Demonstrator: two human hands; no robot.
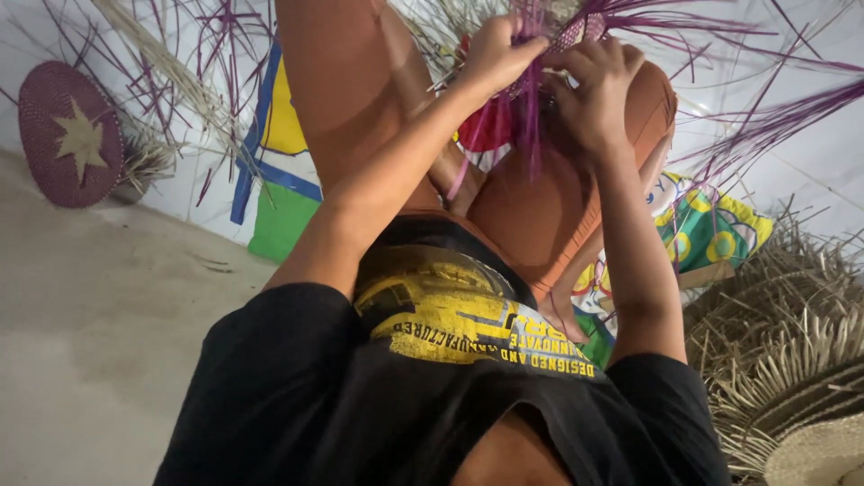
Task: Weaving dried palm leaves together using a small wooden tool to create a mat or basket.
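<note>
Loose purple strands fan out on every side of the woven piece where both hands, left hand and right hand, are closed on it, so the way in from above and from the right is crossed by fibres. Below, the raised knees fill the room under the hands. To the left the concrete floor lies open as far as the round purple mat, while stacked straw pieces crowd the lower right.
</note>
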